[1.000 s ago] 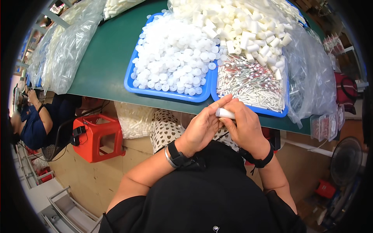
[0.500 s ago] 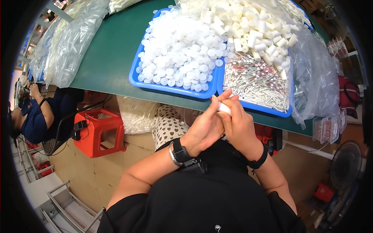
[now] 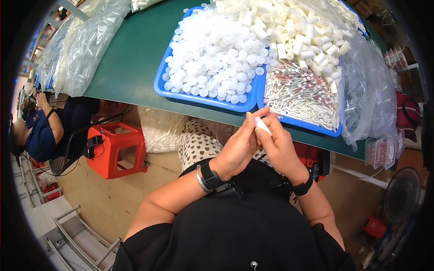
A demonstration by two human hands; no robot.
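A small white cylinder is tilted between my two hands, just off the table's front edge. My right hand is closed on it, the thumb pressed along its near side. My left hand lies alongside with fingers stretched out behind the piece and the thumb upright beside it; some of its fingers are hidden by the right hand. Beyond them, a blue tray bears a heap of translucent white discs. To its right, another blue tray contains thin white-tipped pieces with reddish and grey parts.
Cream foam-like cylinders are heaped behind the trays on the green table. Clear plastic bags flank them. An orange-red stool stands left below; another person sits further left. A fan is at right.
The white cylinder now shows more of its length and leans differently between my hands. My right hand has shifted slightly, and the whole view has moved a little.
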